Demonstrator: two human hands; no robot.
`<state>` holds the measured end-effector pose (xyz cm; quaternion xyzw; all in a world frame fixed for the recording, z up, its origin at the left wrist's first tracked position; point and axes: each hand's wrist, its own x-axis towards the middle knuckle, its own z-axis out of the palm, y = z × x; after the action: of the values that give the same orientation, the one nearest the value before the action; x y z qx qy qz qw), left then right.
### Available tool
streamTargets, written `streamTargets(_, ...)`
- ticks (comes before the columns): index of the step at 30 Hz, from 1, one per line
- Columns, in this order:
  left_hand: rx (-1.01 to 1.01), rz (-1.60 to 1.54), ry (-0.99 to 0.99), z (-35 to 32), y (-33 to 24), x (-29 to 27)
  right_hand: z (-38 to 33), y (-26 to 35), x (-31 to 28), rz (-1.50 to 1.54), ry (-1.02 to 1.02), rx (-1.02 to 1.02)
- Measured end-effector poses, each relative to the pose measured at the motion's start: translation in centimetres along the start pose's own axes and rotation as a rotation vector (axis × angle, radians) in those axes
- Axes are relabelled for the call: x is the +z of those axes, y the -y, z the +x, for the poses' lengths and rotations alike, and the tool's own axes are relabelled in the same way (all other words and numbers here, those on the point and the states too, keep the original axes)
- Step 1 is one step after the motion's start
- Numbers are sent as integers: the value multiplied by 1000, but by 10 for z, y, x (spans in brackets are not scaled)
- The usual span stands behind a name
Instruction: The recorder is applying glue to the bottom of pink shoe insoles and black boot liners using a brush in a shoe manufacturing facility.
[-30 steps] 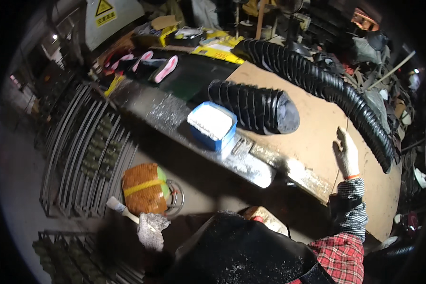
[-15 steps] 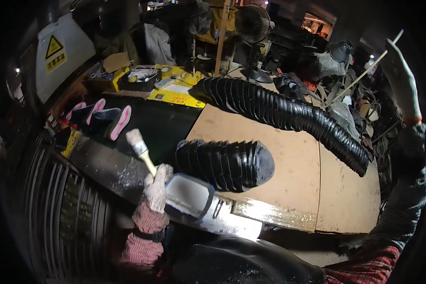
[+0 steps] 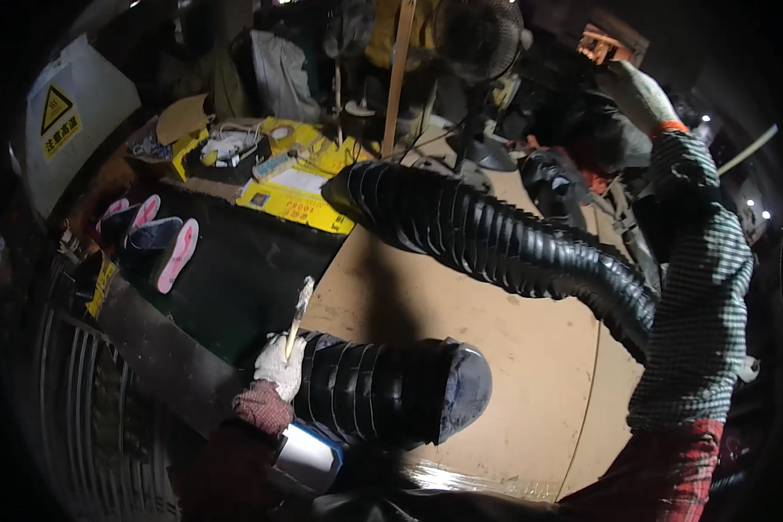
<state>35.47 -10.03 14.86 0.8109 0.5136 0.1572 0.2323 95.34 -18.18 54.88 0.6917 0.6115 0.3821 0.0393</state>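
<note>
My gloved left hand (image 3: pixel 278 361) is closed round the pale wooden handle of a paintbrush (image 3: pixel 296 324), bristles pointing up. It is at the left end of a short row of glossy black curved pieces (image 3: pixel 370 387), nested into one another, with a greyish inner face showing at the right end. Below that hand, a blue-rimmed tray (image 3: pixel 309 457) with a white inside is partly hidden by the sleeve and the row. My gloved right hand (image 3: pixel 637 94) is raised at the upper right, over dark clutter; its fingers are too dim to read.
A longer row of black nested pieces (image 3: pixel 496 230) crosses the tan board (image 3: pixel 531 374). Dark shoes with pink soles (image 3: pixel 178 254) lie at the left, near yellow sheets (image 3: pixel 296 204). A fan (image 3: pixel 478 39) and a wooden post (image 3: pixel 398 78) stand behind. A pale stick (image 3: pixel 748 150) juts out at right.
My right hand has swung inward to the left at the upper right. My left hand has turned the brush upright and now sits against the short row. The view has shifted.
</note>
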Motion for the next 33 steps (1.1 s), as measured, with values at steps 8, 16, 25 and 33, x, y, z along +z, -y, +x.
streamTargets(8,-234,-192,-60,-2,-26,16,23,166,300,467,438,438)
streamTargets(16,-83,30,-69,-1,17,43,1,207,467,893,508,50)
streamTargets(25,23,-2,-108,9,-20,38,-18,249,359,1110,823,-151)
streamTargets(33,-65,-38,-105,4,-19,37,-40,269,259,1110,1138,-448)
